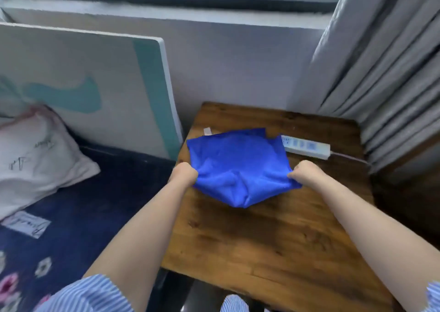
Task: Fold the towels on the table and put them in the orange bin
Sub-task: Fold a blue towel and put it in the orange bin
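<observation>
Single head-worn view, angled forward and down, close over the wooden table [273, 240], edges seemingly wide-angle warped

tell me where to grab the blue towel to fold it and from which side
Take the blue towel at its two near corners, coming in from the near edge of the table, much as the left hand and right hand grip it now. The middle sags in a bunch between them, so pinching farther out with the fingers would likely pull that edge straight.
</observation>
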{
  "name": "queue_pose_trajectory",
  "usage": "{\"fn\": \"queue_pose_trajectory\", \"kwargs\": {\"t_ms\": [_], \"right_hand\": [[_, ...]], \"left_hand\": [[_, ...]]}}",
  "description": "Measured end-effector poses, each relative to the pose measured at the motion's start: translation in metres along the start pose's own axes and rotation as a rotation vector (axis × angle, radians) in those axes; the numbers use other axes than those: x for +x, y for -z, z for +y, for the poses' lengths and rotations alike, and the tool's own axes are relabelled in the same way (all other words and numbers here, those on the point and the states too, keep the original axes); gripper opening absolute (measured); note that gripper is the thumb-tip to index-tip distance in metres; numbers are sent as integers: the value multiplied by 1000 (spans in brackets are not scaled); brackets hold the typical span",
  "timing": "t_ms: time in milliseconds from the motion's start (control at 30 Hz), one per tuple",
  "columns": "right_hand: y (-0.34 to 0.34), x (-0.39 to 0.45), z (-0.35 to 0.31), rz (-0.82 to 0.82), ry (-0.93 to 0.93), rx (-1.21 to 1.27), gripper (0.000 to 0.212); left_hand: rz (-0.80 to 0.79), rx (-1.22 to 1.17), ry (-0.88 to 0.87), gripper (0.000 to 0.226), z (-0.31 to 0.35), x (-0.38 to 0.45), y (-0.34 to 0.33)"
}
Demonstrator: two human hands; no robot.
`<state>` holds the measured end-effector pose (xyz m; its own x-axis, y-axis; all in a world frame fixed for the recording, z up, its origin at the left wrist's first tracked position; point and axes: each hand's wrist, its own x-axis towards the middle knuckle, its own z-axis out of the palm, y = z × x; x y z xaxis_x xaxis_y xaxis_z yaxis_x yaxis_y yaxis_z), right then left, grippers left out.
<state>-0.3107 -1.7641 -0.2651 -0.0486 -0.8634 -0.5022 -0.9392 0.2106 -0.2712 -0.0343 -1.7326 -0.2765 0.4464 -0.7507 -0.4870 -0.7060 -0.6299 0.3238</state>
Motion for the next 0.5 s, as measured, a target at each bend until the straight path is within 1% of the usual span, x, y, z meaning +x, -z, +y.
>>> {"fn": "queue_pose_trajectory", "kwargs": {"t_ms": [33, 100, 167, 200, 233, 267, 333, 400, 433, 500], "right_hand": [[-25, -7, 12, -86, -27, -19, 33], [-63, -20, 31, -245, -82, -61, 36], [-96, -32, 46, -374, -162, -59, 32], [-108, -36, 51, -413, -183, -54, 31], [-117, -40, 57, -446, -207, -45, 29], [-124, -42, 61, -461, -231, -31, 27], [-129, -43, 69, -491, -274, -8, 26], [-128, -42, 72, -553, -291, -19, 23], [-127, -41, 72, -586, -295, -27, 21], [-124, -36, 72, -596, -283, -36, 22]], "left_hand": [[-81, 35, 10, 33, -15, -4, -19], [-192, 93, 42, 36, -38, -11, -48], [-345, 271, -8, 38, -63, -22, -73], [-405, 372, -5, 38, -70, -27, -81], [-451, 410, -25, 38, -78, -31, -87], [-495, 402, 51, 38, -82, -36, -86], [-538, 342, 164, 39, -96, -36, -94], [-613, 417, 135, 39, -106, -35, -95], [-626, 445, 135, 39, -109, -33, -95], [-595, 499, 110, 37, -108, -24, -96]]}}
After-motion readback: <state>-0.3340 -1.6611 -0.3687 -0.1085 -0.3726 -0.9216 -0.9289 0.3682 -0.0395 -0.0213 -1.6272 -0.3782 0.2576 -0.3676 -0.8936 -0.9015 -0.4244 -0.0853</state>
